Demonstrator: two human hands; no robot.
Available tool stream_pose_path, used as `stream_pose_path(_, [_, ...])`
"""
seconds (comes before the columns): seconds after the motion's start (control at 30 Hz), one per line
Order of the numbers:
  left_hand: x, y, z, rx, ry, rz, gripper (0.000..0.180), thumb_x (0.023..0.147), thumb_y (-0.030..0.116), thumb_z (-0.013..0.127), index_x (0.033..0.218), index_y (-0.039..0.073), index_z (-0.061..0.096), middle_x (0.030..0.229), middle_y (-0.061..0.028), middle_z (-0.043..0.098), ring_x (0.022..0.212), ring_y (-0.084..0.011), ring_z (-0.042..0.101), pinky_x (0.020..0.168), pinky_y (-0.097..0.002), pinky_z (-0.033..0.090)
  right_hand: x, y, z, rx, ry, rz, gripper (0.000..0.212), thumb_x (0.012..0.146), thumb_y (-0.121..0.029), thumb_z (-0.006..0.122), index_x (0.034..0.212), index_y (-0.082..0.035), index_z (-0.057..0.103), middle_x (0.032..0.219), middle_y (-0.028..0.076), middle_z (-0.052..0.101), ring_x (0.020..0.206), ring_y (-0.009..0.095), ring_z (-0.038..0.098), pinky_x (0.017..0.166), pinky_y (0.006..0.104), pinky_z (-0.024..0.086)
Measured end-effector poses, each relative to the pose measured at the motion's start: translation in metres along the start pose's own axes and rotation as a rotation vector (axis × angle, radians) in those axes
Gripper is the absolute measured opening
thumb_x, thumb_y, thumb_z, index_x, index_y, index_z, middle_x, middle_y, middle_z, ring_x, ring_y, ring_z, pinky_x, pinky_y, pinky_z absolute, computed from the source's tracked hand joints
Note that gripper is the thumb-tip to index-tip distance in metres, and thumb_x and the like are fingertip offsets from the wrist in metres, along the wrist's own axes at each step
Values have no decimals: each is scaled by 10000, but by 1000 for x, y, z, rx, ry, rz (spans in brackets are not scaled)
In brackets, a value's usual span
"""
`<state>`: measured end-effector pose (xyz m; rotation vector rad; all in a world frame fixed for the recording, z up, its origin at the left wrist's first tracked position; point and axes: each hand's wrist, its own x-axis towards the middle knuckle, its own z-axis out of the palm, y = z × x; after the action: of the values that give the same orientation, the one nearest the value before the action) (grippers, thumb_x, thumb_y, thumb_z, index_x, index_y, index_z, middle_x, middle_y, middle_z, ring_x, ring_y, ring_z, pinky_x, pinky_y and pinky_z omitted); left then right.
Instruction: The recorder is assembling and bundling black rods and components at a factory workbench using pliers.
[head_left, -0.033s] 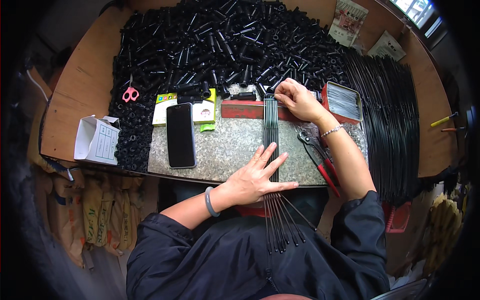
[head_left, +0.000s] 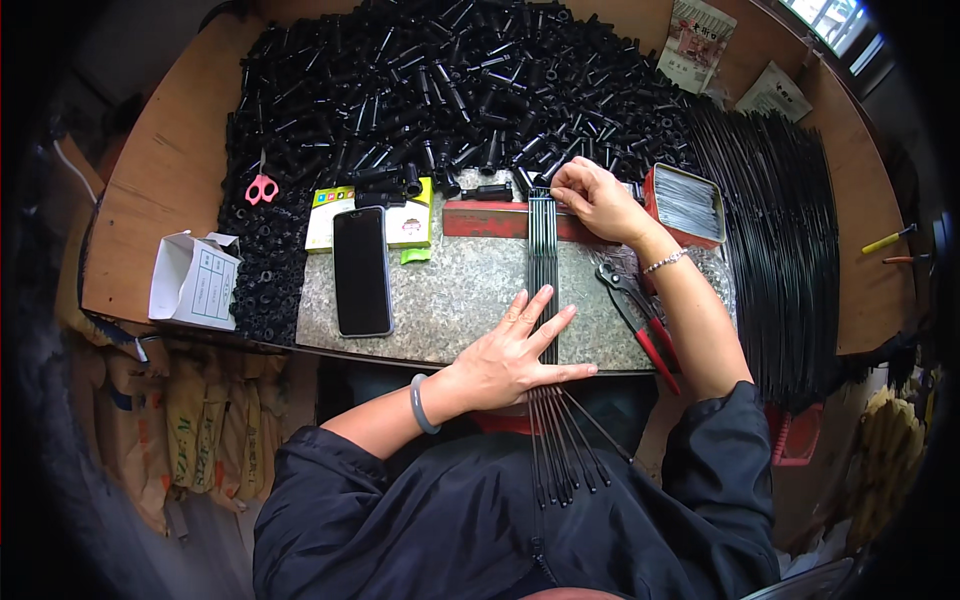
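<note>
A flat row of thin black rods (head_left: 542,265) runs from a red metal bar (head_left: 485,219) toward me, its near ends fanning out past the table edge over my lap. Across these rods lies my left hand (head_left: 510,352), palm down with the fingers spread, pressing on them from above. At the rods' far ends, my right hand (head_left: 597,203) has thumb and fingertips pinched together beside the row. Whatever sits in that pinch is too small and covered to make out. Red-handled pliers (head_left: 638,320) lie on the stone slab (head_left: 450,290) near my right forearm.
Black tubular parts (head_left: 430,90) are heaped along the back. A red tin (head_left: 683,236) holds thin silvery pieces; more black rods (head_left: 775,250) lie at the right. Left are a phone (head_left: 361,270), a yellow-green box (head_left: 410,225), pink scissors (head_left: 261,188) and a white carton (head_left: 195,280).
</note>
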<state>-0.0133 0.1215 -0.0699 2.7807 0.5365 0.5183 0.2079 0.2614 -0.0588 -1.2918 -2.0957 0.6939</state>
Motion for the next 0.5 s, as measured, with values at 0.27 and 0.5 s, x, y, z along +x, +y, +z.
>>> stream_pose_path(0.27, [0,0,0,-6,4,-6,742,694,72,602,1322,445,471,1434,-207,339,1326,-510,273,1059,-584,319,-1,-9,12,-23,56,-53,72,888,-87,599,911,-25,571,880,58,486,715,134,502,667,270,439])
stream_pose_path(0.5, [0,0,2,-10,12,-14,710,721,66,576,1317,441,482,1433,-204,344,1330,-495,280,1059,-580,320,3,-12,4,170,274,112,120,897,-127,610,894,-7,613,783,29,565,719,96,509,654,243,430])
